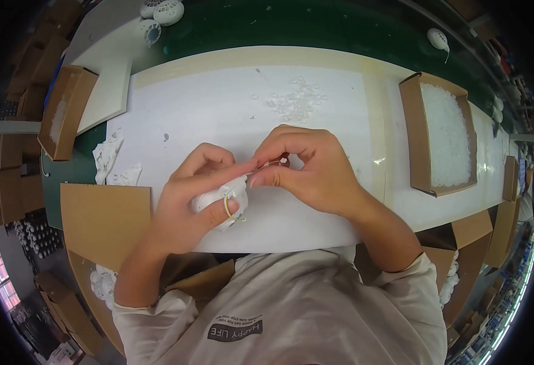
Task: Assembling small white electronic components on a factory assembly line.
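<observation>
My left hand [188, 198] is closed around a rounded white plastic piece [239, 187], with its fingers over the top and its thumb along the near side. A yellow loop [226, 207] of thin cord or band hangs on that piece beside my left thumb. My right hand [315, 170] pinches right against my left fingertips at the piece's far right edge. Between its fingers runs a thin pale strand with a small whitish bit [284, 160] on it; its exact kind is too small to tell. Both hands are above the white tabletop [200, 115].
Small clear pieces [297, 100] lie scattered beyond my hands. An open cardboard box [420, 152] of similar pieces stands at right, a smaller box [75, 115] at left. White scraps [106, 155] lie left. Round white vented pieces [168, 12] rest on the green surface [291, 27] behind.
</observation>
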`<state>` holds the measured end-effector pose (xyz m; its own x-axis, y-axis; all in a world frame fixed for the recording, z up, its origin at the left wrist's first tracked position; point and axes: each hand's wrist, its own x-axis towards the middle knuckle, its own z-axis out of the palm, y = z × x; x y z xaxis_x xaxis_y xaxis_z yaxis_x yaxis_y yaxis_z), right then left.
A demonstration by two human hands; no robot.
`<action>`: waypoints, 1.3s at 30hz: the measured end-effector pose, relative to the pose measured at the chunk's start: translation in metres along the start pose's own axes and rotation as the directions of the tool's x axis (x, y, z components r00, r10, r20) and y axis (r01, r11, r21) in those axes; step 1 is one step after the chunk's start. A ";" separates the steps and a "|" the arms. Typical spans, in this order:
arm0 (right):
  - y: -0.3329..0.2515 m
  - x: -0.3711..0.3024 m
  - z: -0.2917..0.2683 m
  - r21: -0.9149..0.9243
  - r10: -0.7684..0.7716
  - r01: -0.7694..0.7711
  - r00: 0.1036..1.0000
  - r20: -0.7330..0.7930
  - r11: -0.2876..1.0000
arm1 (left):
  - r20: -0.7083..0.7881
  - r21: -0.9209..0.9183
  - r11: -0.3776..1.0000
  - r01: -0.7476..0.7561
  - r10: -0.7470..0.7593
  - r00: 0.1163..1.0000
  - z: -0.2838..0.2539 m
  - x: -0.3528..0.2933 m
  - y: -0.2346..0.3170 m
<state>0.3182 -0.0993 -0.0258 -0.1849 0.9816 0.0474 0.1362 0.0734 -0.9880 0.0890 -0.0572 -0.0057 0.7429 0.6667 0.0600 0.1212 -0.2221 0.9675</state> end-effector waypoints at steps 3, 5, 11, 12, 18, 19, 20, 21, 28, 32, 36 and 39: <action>0.001 -0.002 0.008 0.225 0.063 -0.067 0.998 0.026 0.972 | -0.013 -0.040 0.999 0.020 -0.020 1.000 0.005 -0.002 -0.003; 0.002 -0.001 0.011 0.430 0.153 -0.188 0.981 0.115 0.883 | -0.034 -0.153 0.987 0.052 -0.058 0.998 0.012 -0.006 -0.003; 0.005 -0.003 0.018 0.653 0.185 -0.281 0.959 0.214 0.703 | 0.011 -0.479 0.856 0.195 -0.217 0.976 0.018 -0.006 0.003; 0.004 -0.004 0.021 0.672 0.207 -0.283 0.959 0.193 0.684 | 0.011 -0.478 0.856 0.196 -0.217 0.976 0.017 -0.006 0.001; 0.004 -0.005 0.025 0.686 0.120 -0.190 0.982 0.149 0.703 | 0.003 -0.001 0.977 -0.212 0.212 0.977 0.007 -0.008 -0.021; 0.003 -0.006 0.024 0.687 0.121 -0.190 0.982 0.148 0.701 | 0.023 0.065 0.958 -0.279 0.278 0.960 0.007 -0.007 -0.020; 0.000 -0.006 0.022 0.655 0.109 -0.179 0.983 0.146 0.734 | 0.025 0.064 0.959 -0.278 0.276 0.961 0.009 -0.007 -0.018; -0.003 -0.007 0.019 0.622 0.097 -0.167 0.985 0.144 0.765 | -0.032 -0.192 0.972 -0.137 0.133 0.991 0.014 -0.010 -0.015; 0.002 -0.003 0.009 -0.086 -0.375 0.372 0.926 -0.028 0.924 | 0.184 -0.890 0.351 0.290 -0.306 0.934 0.022 -0.004 -0.002; 0.001 -0.004 0.017 -0.151 -0.419 0.403 0.903 -0.091 0.902 | 0.237 -0.900 0.280 0.333 -0.326 0.915 0.021 -0.004 -0.006; -0.004 -0.006 0.022 -0.071 -0.303 0.296 0.946 -0.118 0.953 | 0.190 -0.858 0.407 0.314 -0.317 0.929 0.016 -0.002 -0.010; -0.007 -0.007 0.022 -0.010 -0.206 0.206 0.972 -0.115 0.978 | 0.120 -0.741 0.597 0.307 -0.332 0.936 0.017 -0.001 -0.010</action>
<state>0.2974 -0.1106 -0.0229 -0.0959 0.9591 0.2664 0.1045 0.2758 -0.9555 0.0987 -0.0676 -0.0195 0.7338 0.6123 -0.2943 -0.1876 0.5990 0.7785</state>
